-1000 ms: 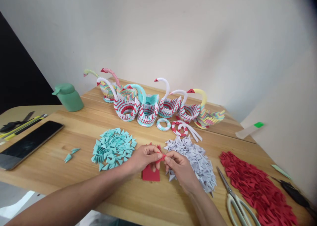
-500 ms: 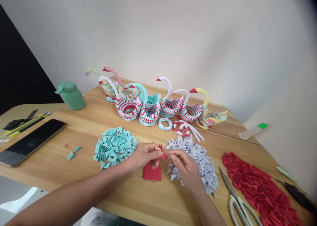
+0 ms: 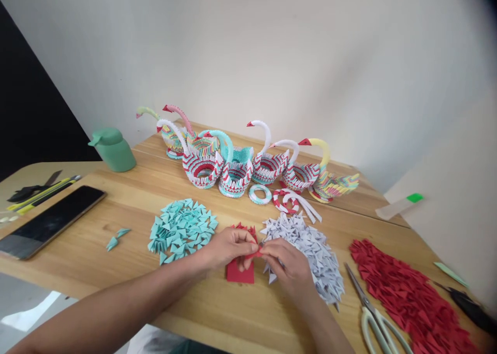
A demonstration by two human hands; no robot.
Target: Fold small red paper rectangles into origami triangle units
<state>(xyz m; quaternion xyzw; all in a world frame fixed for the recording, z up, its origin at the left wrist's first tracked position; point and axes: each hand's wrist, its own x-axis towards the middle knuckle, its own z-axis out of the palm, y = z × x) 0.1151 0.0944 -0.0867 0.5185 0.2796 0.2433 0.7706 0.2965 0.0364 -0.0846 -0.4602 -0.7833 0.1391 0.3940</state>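
Note:
Between the fingertips of both hands is a small red paper piece (image 3: 257, 253), partly hidden by the fingers. My left hand (image 3: 235, 248) pinches it from one side and my right hand (image 3: 286, 262) from the other, with the hands almost touching. Under my left fingers lies a square stack of red paper (image 3: 239, 274) on the wooden table. Several folded red pieces (image 3: 240, 226) show just behind that hand. A heap of turquoise folded triangles (image 3: 185, 225) lies to the left, and a heap of pale grey folded triangles (image 3: 320, 255) lies beside and behind my right hand.
Several folded-paper swans (image 3: 202, 170) stand at the back, with a turquoise-white ring (image 3: 260, 194) and a red-white ring (image 3: 285, 204) before them. Scissors (image 3: 373, 312) and a heap of red triangles (image 3: 411, 292) lie right. A phone (image 3: 50, 219) and green jug (image 3: 114, 152) are left.
My right fingers have moved left and now close on the red piece beside my left fingertips. More of the folded red pieces behind my left hand shows. The view has shifted slightly.

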